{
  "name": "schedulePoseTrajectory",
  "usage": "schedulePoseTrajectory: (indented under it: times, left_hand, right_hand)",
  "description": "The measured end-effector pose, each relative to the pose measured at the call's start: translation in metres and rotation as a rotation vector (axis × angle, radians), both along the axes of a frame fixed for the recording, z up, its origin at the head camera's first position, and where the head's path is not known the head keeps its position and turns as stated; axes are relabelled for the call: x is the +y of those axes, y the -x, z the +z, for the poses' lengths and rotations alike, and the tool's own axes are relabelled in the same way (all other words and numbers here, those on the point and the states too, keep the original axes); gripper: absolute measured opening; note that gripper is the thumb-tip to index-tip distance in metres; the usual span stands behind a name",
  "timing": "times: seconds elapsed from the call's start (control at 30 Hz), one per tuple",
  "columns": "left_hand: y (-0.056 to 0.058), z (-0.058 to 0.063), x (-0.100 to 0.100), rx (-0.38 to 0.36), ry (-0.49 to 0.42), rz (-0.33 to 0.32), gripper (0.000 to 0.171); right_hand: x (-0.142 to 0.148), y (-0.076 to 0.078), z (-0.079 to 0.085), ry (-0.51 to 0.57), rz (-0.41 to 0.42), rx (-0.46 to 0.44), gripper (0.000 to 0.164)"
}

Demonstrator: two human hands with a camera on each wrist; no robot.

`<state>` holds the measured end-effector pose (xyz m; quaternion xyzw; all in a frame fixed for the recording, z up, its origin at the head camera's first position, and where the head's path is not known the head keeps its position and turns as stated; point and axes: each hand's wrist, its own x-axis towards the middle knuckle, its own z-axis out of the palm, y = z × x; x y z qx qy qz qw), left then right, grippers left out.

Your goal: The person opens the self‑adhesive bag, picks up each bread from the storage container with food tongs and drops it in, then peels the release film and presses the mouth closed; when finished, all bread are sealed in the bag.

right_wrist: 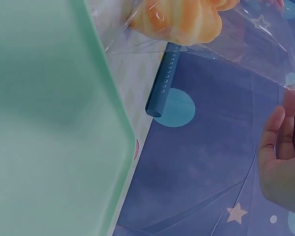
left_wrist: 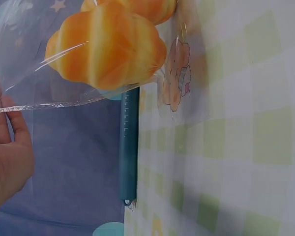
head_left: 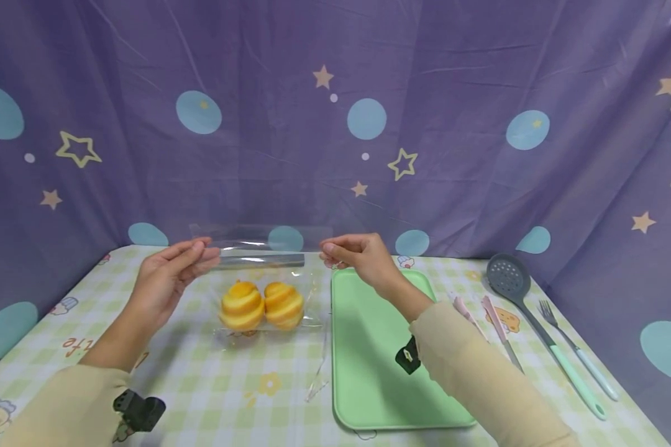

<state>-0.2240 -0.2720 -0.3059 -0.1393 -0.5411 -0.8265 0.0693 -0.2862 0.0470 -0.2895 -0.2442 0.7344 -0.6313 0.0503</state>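
Note:
A clear plastic bag point(head_left: 313, 292) with two bread rolls point(head_left: 242, 305) inside hangs upright between my hands. The rolls are golden with pale stripes and lie side by side at the bag's bottom, as the left wrist view also shows one roll point(left_wrist: 105, 46) close up. My left hand point(head_left: 170, 273) pinches the upper left edge of the bag between thumb and fingers. At the upper right edge, my right hand point(head_left: 363, 257) pinches the film. Both hands are above the table, the right one over the far end of a green tray point(head_left: 386, 372).
Behind the bag lies a dark teal rod point(left_wrist: 129, 147) with scale marks. Right of the tray are pink-handled utensils point(head_left: 494, 316), partly behind my right sleeve, a grey slotted skimmer point(head_left: 509, 276) and a fork point(head_left: 576, 347). A purple curtain point(head_left: 291, 124) stands behind the checked tablecloth point(head_left: 201, 385).

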Motion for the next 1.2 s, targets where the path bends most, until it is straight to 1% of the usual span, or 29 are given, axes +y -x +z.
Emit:
schedulePoseTrajectory:
  times: [0.07, 0.2, 0.37, 0.5, 0.63, 0.73, 0.83, 0.9, 1.0, 1.07, 1.2]
  left_hand:
    - [0.001, -0.001, -0.002, -0.010, 0.014, -0.031, 0.018]
    - [0.003, -0.002, -0.006, -0.023, 0.056, -0.063, 0.019]
    - [0.004, -0.002, -0.011, -0.032, 0.066, -0.122, 0.022]
    - [0.006, -0.002, -0.013, 0.006, 0.075, -0.187, 0.026]
    - [0.007, -0.002, -0.014, 0.046, 0.088, -0.228, 0.030]
    - [0.007, -0.001, -0.013, 0.056, 0.087, -0.241, 0.032]
    - [0.008, 0.000, -0.013, 0.068, 0.068, -0.253, 0.033]
    - [0.008, 0.000, -0.012, 0.078, 0.042, -0.263, 0.033]
    - [0.009, -0.001, -0.011, 0.108, 0.029, -0.262, 0.031]
    - [0.010, -0.001, -0.010, 0.131, 0.043, -0.251, 0.029]
    - [0.010, -0.001, -0.009, 0.168, 0.114, -0.217, 0.025]
  right_hand:
    - [0.000, 0.000, -0.001, 0.000, 0.000, 0.004, 0.024]
    - [0.000, 0.000, -0.002, 0.015, 0.009, 0.003, 0.021]
    - [0.001, 0.001, -0.001, 0.025, 0.032, -0.004, 0.022]
    - [0.003, 0.002, 0.000, 0.035, 0.043, -0.022, 0.026]
    - [0.005, 0.003, 0.001, 0.059, 0.065, -0.036, 0.031]
    - [0.007, 0.001, 0.003, 0.070, 0.090, -0.036, 0.033]
    - [0.008, -0.003, 0.007, 0.085, 0.108, -0.033, 0.032]
    - [0.009, -0.007, 0.009, 0.093, 0.108, -0.029, 0.030]
    - [0.009, -0.006, 0.007, 0.095, 0.095, -0.024, 0.027]
    - [0.009, -0.003, 0.004, 0.097, 0.086, -0.016, 0.024]
    - [0.009, 0.002, -0.002, 0.112, 0.082, 0.015, 0.023]
